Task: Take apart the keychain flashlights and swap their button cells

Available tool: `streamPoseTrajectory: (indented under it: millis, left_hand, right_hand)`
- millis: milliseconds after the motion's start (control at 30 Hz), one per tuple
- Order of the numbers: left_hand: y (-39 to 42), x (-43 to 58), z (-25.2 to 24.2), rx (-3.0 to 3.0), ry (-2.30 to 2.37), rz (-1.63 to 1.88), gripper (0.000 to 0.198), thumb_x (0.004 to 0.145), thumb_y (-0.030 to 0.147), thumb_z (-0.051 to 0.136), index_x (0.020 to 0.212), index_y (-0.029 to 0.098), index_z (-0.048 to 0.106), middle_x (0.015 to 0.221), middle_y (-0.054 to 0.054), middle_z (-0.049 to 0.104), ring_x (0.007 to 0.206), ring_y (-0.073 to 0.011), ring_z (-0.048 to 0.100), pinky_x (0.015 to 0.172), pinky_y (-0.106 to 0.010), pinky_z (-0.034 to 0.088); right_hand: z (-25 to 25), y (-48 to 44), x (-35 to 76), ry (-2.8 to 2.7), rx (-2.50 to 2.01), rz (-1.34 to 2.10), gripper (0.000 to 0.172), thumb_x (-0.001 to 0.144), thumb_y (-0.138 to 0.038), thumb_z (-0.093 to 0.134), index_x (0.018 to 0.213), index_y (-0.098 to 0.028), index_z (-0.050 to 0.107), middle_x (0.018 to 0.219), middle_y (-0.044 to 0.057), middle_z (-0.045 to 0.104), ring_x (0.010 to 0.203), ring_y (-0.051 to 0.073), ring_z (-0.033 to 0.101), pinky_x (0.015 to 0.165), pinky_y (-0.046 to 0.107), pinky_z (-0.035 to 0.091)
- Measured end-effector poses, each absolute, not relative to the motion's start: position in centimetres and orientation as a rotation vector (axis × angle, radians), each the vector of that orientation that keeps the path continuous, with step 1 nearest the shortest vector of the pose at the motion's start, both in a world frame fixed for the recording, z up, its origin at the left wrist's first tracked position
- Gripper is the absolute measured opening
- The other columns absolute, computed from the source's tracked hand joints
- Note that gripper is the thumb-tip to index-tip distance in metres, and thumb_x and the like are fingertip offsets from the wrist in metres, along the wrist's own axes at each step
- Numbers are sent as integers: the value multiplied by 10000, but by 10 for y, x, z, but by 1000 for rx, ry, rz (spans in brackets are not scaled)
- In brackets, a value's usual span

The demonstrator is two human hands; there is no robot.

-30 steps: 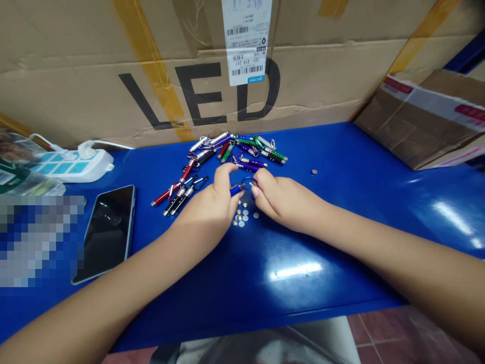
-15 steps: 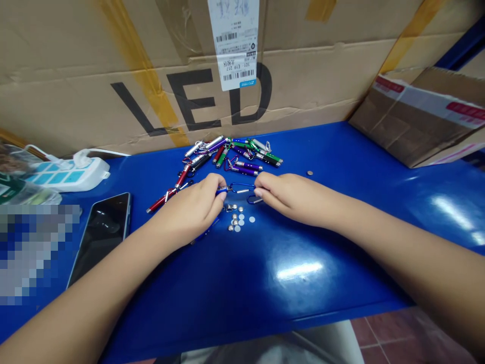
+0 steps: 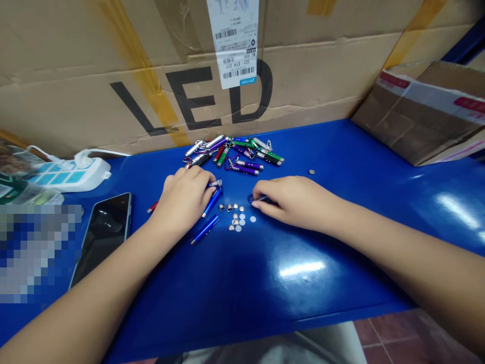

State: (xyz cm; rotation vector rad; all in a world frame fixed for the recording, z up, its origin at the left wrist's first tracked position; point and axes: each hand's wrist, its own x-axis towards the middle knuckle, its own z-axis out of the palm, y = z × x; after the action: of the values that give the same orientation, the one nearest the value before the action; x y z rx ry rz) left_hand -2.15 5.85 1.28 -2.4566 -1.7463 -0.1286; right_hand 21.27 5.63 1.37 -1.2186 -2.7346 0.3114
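Left hand: palm down, your fingers curled over the upper end of a blue penlight; gripping or just touching, can't tell.
Right hand: side-on, thumb and index finger pinching a blue carabiner.
Blue tube: on the table, near your left wrist.
Button cells: clustered between your hands.
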Motion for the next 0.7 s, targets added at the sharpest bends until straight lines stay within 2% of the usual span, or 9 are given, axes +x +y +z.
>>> streamPoseTrajectory:
  millis: [200,333,433,533,600,700]
  left_hand:
    - [60,-21,13,-2393,-1810,-134,230,908,297,514,1073,182,623,1074,-95,657,1033,-310,588,863,-428,458]
    - [59,-22,15,-2322,-1791,-97,288,893,311,535,1124,149,591,1031,-110,661,960,-317,606,805,-420,468]
    - [53,-25,19,-2269,-1762,-89,256,909,339,491,1024,150,619,961,-114,647,896,-317,603,747,-414,464]
    - [45,-29,21,-2371,-1800,-139,328,925,419,429,872,173,639,857,-91,629,841,-290,597,734,-400,457]
    - [41,-31,19,-2503,-1861,-154,341,875,496,491,853,195,648,827,-67,636,834,-279,595,729,-390,456]
    - [39,-30,14,-2572,-1936,-168,261,837,434,542,866,205,662,825,-48,644,820,-258,598,718,-370,450]
  right_hand:
    - [12,53,210,-2720,-1210,323,174,918,-328,463,957,-216,591,922,19,697,795,190,639,601,273,369]
    - [10,51,208,-2712,-1211,301,169,916,-326,473,951,-221,601,919,14,690,791,188,637,601,275,379]
    - [8,51,209,-2688,-1212,313,165,914,-313,482,959,-217,609,936,11,690,821,190,642,628,280,398]
    - [8,49,211,-2649,-1201,324,163,909,-289,493,964,-203,620,936,18,684,837,185,636,660,282,415]
    - [7,48,211,-2622,-1163,302,168,906,-281,500,962,-189,629,916,30,669,831,178,618,677,282,421]
    - [4,48,210,-2590,-1070,230,193,902,-296,521,965,-175,657,905,54,638,839,184,571,720,297,423]
